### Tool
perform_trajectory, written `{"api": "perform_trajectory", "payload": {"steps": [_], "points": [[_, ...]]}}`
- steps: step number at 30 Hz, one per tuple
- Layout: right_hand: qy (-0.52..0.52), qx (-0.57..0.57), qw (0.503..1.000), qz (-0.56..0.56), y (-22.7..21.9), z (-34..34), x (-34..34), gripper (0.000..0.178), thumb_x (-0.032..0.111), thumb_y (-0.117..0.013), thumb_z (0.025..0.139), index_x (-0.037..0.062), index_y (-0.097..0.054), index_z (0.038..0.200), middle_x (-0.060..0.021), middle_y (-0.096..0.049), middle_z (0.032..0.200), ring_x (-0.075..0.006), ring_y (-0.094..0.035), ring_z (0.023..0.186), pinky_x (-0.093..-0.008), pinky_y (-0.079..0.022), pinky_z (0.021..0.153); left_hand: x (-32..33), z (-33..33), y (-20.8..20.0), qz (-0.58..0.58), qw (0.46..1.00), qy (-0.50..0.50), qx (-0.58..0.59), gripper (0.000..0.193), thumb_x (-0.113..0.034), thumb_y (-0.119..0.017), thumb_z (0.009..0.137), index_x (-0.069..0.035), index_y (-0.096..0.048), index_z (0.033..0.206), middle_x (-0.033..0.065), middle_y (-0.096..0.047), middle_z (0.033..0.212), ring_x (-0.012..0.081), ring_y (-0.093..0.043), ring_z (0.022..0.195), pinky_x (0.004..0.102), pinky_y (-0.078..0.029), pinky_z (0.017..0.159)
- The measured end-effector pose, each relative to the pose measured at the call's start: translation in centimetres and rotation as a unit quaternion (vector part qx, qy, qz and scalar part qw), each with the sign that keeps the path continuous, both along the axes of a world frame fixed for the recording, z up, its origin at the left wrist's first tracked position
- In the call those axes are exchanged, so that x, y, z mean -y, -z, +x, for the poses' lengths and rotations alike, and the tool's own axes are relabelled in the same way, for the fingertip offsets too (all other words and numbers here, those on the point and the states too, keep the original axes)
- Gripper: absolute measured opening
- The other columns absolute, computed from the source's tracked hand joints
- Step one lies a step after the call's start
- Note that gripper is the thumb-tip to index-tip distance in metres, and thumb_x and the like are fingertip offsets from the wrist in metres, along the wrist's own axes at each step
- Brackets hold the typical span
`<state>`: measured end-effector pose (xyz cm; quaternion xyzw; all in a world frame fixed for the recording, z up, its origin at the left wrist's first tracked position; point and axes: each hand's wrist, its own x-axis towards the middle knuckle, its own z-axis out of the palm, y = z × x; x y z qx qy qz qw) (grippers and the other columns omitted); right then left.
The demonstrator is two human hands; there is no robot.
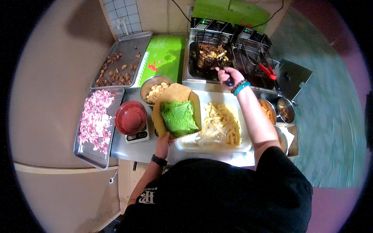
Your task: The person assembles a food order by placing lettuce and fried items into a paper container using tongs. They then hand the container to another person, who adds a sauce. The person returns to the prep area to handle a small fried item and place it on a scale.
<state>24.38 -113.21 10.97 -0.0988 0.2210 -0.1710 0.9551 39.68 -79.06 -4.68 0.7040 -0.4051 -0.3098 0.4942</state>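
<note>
My left hand (165,140) grips the lower edge of a brown paper food box (175,91). The box stands open, lined with green lettuce leaves (179,118), and is held over the left part of a white tray (247,144). Pale cut potato fries (225,120) fill that tray, some under clear plastic. Farther off, my right hand (229,76) is closed around the black handle (230,81) of a wire fryer basket (204,63). Browned fried pieces and fries (213,51) lie in this basket, which sits at the left fryer well (191,72).
A second fryer basket (248,50) and red-handled tongs (268,71) are at the right. Left of the box stand a metal bowl of fried pieces (156,93), a red bowl (131,117) on a white scale (139,136), a raw-meat tray (95,118) and a browned-pieces tray (122,68).
</note>
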Motion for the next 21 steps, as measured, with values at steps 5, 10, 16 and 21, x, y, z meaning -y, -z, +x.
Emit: {"api": "perform_trajectory", "payload": {"steps": [5,10,16,21], "points": [[0.004,0.001,0.999,-0.032,-4.8,0.2,-1.6,0.017,0.014,-0.034,0.089,-0.0014,-0.040,0.091,0.0001,-0.040,0.057,-0.0066,-0.036,0.042,-0.0181,-0.033,0.034,-0.3,1.2,2.6,-0.049,0.997,0.021,0.056,0.030,-0.018,-0.045,0.083,-0.001,-0.042,0.108,0.0069,-0.045,0.099,0.0171,-0.048,0.087,0.0301,-0.049,0.069],[0.090,-0.048,0.948,-0.301,-2.4,-2.8,-7.4,0.027,0.018,-0.036,0.089,0.0059,-0.043,0.112,0.0027,-0.037,0.059,-0.0046,-0.030,0.042,-0.0155,-0.025,0.034,-0.3,1.2,1.1,0.042,0.974,0.051,0.219,0.029,-0.015,-0.046,0.083,-0.001,-0.041,0.108,0.0091,-0.044,0.102,0.0187,-0.047,0.090,0.0319,-0.048,0.071],[-0.011,0.030,0.992,-0.124,2.9,-3.8,-5.2,0.021,0.015,-0.035,0.089,0.0023,-0.044,0.103,0.0030,-0.039,0.059,-0.0040,-0.032,0.044,-0.0161,-0.028,0.037,0.7,0.7,2.2,-0.076,0.996,-0.009,0.035,0.027,-0.016,-0.047,0.081,-0.001,-0.044,0.103,0.0107,-0.047,0.099,0.0231,-0.049,0.088,0.0344,-0.046,0.071],[0.002,-0.060,0.975,-0.214,5.6,-4.8,-8.9,0.022,0.012,-0.040,0.086,0.0054,-0.044,0.107,0.0028,-0.039,0.059,-0.0045,-0.032,0.043,-0.0181,-0.028,0.039,0.4,0.7,2.2,-0.064,0.995,0.022,0.078,0.027,-0.013,-0.045,0.082,-0.002,-0.042,0.107,0.0080,-0.046,0.105,0.0192,-0.048,0.092,0.0317,-0.047,0.071]]}}
